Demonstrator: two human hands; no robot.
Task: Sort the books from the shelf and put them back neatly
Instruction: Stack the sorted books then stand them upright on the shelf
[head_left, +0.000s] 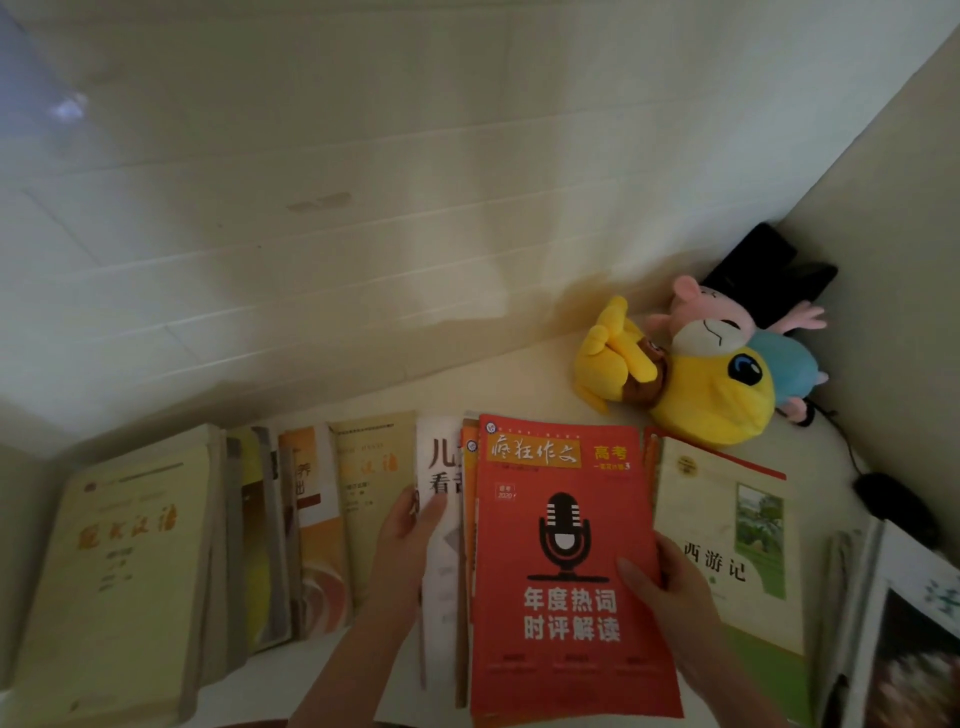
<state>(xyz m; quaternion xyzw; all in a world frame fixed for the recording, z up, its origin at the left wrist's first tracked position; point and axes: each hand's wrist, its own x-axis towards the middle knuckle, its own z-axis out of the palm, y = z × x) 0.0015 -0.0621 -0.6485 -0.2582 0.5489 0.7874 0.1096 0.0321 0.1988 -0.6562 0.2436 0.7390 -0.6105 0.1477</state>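
Right hand (670, 587) gripped the right edge of the large red paperback magazine (561, 525), thumb on the cover. It was headed "疯狂作文 高考", with "年度热词 时评解读" under a black microphone, and lay atop the row of books on the pale shelf (519, 384). Just right lay the cream-and-green book (727, 551) titled "西游记". Left hand (410, 525) rested fairly straight fingers on the narrow white book (441, 577) lettered "儿".
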